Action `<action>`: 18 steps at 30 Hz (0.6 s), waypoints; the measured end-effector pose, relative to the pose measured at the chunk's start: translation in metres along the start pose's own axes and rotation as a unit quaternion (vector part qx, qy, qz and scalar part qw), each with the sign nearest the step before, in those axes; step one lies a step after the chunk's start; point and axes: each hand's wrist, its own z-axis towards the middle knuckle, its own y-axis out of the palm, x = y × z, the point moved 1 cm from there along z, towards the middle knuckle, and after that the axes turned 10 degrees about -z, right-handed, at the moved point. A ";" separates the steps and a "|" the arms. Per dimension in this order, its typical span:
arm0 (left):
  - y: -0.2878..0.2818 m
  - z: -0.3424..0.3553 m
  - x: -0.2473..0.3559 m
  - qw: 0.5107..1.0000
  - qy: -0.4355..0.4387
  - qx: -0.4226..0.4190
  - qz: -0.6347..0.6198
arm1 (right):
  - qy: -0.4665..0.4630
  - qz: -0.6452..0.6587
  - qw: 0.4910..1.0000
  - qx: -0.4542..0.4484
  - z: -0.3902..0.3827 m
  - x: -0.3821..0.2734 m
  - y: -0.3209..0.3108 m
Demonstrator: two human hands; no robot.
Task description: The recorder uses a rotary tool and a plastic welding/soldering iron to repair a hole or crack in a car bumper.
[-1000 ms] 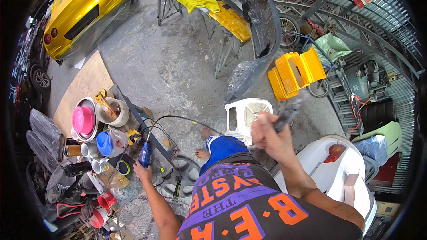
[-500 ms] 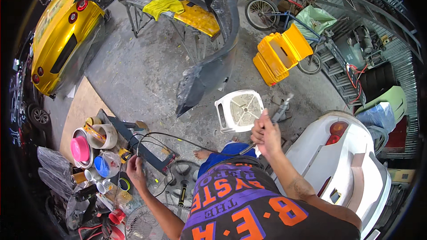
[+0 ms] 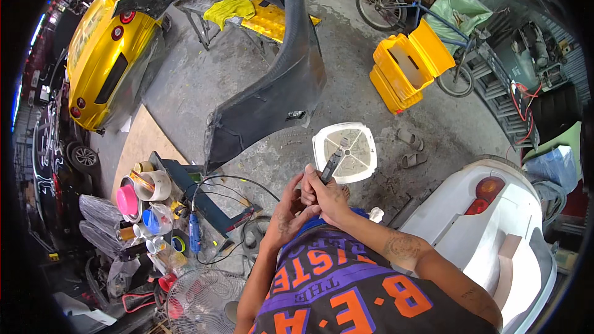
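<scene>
My right hand [image 3: 327, 196] is closed around a dark grey rotary tool handpiece [image 3: 333, 164], its tip pointing up and away over the white plastic stool [image 3: 319, 146]. Against it, my left hand [image 3: 289, 210] has its fingers curled in at the handpiece's lower end, where the black flexible shaft [image 3: 250, 180] runs in; the exact grip is partly hidden. From there the shaft loops left to a blue tool body [image 3: 194, 233] hanging beside the cluttered containers. A large dark bumper [image 3: 266, 96] arches beyond my hands.
Left stand tubs and a pink bowl [image 3: 127, 200], with a fan [image 3: 204, 297] below. A white bumper [image 3: 458, 229] lies close on the right. Farther off are a yellow crate [image 3: 396, 74], a bicycle [image 3: 380, 9], sandals [image 3: 413, 159] and a yellow car [image 3: 102, 62].
My left hand has moved right, from beside the containers to my right hand. The handpiece has come left and nearer my body. The view has shifted slightly.
</scene>
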 end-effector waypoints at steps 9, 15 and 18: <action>0.030 0.016 -0.013 0.973 0.072 0.055 0.210 | -0.046 -0.133 0.989 0.045 0.002 0.005 -0.037; 0.039 0.024 -0.018 0.985 0.036 0.055 0.162 | -0.067 -0.241 0.968 0.003 0.002 -0.008 -0.048; 0.025 0.033 -0.028 0.990 0.006 -0.008 0.140 | -0.044 -0.273 0.961 -0.019 0.010 -0.014 -0.053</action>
